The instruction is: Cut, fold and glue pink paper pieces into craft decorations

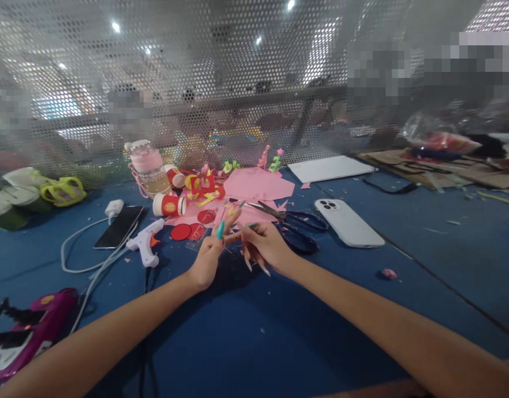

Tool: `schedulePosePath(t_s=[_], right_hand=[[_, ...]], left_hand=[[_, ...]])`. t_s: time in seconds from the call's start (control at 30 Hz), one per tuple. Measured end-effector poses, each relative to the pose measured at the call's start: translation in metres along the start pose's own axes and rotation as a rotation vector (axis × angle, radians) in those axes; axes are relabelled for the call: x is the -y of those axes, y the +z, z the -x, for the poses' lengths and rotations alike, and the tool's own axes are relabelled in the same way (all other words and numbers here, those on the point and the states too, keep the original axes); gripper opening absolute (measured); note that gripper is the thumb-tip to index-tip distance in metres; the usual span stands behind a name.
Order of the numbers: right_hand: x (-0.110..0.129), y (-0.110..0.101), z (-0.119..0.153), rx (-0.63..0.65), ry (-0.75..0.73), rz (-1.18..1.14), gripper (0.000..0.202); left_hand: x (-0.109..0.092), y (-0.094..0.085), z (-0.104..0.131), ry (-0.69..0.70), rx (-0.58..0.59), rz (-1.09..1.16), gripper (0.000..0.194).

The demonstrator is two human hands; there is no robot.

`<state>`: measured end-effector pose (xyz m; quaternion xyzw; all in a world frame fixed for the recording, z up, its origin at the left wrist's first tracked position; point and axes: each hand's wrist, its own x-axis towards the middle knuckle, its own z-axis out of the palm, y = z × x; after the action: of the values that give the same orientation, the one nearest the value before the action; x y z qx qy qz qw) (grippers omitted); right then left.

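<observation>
My left hand is raised above the blue table, its long-nailed fingers stretched out and apart, one nail teal. Against its fingers, my right hand is closed in a pinch at thumb and forefinger. Whatever lies in that pinch, a fingertip or some small scrap, is too small to make out. Just behind my right hand lie dark-handled scissors, blades pointing left. Pink paper sheets spread beyond both hands, with red paper discs near my left hand. A white glue gun lies to the left.
A pink-lidded bottle and a red-and-white paper cup stand or lie at the back left. A black phone with a white cable is left; a white phone is right. A magenta pouch sits front left. Perforated mesh rises behind.
</observation>
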<state>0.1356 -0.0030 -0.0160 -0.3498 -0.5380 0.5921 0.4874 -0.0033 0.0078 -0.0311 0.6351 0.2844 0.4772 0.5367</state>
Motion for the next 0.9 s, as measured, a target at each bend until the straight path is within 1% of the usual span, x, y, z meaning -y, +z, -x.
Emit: schedulePosePath(t_s=[0.07, 0.1, 0.13, 0.17, 0.2, 0.23, 0.27, 0.37, 0.43, 0.6, 0.67, 0.73, 0.8, 0.9], right_hand=[[-0.0022, -0.0009, -0.0005, -0.052, 0.018, -0.036, 0.046], [-0.0031, -0.0011, -0.0006, -0.067, 0.029, -0.048, 0.045], [-0.004, -0.0011, -0.0005, -0.07, 0.041, -0.052, 0.045], [-0.0047, -0.001, -0.0004, -0.063, 0.054, -0.052, 0.045], [-0.0053, -0.0009, -0.0003, -0.048, 0.066, -0.048, 0.045], [-0.0057, -0.0009, -0.0002, -0.025, 0.081, -0.04, 0.045], [-0.006, -0.0009, -0.0002, -0.001, 0.096, -0.03, 0.044], [-0.0065, -0.002, -0.0009, 0.064, 0.129, 0.019, 0.042], [-0.007, -0.0031, -0.0019, 0.085, 0.142, 0.065, 0.04], [-0.0084, -0.004, -0.0031, 0.074, 0.148, 0.12, 0.041], [-0.008, -0.0035, -0.0021, 0.074, 0.133, 0.126, 0.043], [-0.0073, -0.0026, -0.0007, 0.056, 0.09, 0.12, 0.048], [-0.0068, -0.001, 0.0008, -0.001, 0.053, 0.096, 0.053], [-0.0077, 0.0034, 0.0031, -0.104, 0.054, 0.071, 0.054]], left_hand=[[0.0011, 0.0008, -0.0002, 0.063, -0.035, -0.01, 0.047], [0.0007, 0.0011, -0.0005, 0.086, -0.08, -0.032, 0.043], [-0.0002, 0.0011, -0.001, 0.083, -0.152, -0.064, 0.039], [-0.0014, 0.0009, -0.0017, 0.063, -0.223, -0.106, 0.035], [-0.0026, 0.0005, -0.0025, 0.022, -0.265, -0.147, 0.032], [-0.0039, 0.0002, -0.0033, -0.032, -0.269, -0.176, 0.031], [-0.005, -0.0001, -0.0039, -0.089, -0.239, -0.188, 0.032], [-0.0073, 0.0009, -0.0045, -0.215, -0.059, -0.157, 0.039], [-0.008, 0.0026, -0.0041, -0.238, 0.011, -0.132, 0.041], [-0.0068, 0.0047, -0.0037, -0.247, 0.115, -0.084, 0.043], [-0.0065, 0.0046, -0.0035, -0.232, 0.137, -0.086, 0.044], [-0.007, 0.0049, -0.0028, -0.222, 0.131, -0.104, 0.045], [-0.0079, 0.0054, -0.0018, -0.215, 0.102, -0.135, 0.045], [-0.0084, 0.0058, -0.0009, -0.172, 0.037, -0.201, 0.043]])
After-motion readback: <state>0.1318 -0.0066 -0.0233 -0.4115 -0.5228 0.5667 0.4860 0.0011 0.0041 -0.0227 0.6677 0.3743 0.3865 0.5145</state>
